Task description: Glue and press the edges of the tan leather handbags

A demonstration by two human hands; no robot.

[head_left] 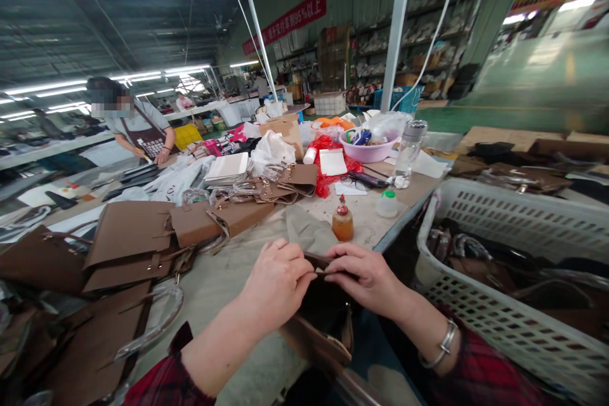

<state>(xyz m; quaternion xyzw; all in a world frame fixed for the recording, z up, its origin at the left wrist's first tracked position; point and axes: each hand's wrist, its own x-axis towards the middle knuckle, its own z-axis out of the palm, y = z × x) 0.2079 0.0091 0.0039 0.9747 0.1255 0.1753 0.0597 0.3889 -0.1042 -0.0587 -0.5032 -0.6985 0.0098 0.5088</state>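
A brown handbag (311,339) stands at the table's near edge with its mouth open toward me and its inside dark. My left hand (280,276) pinches the bag's far rim, fingers closed over the edge. Close beside it, my right hand (364,276) grips the same rim between thumb and fingers. A small pale bit shows between the fingertips; what it is I cannot make out. Just beyond my hands stands a glue bottle (343,222) with amber contents and a red top. To its right is a small white bottle with a green cap (387,203).
Brown handbags (128,235) lie piled at the left. A white plastic basket (514,292) holding more bags stands at the right. Farther back are a purple basin (370,151), a clear drinking bottle (410,152) and a red plastic bag (323,147). A co-worker (137,127) stands at the far left.
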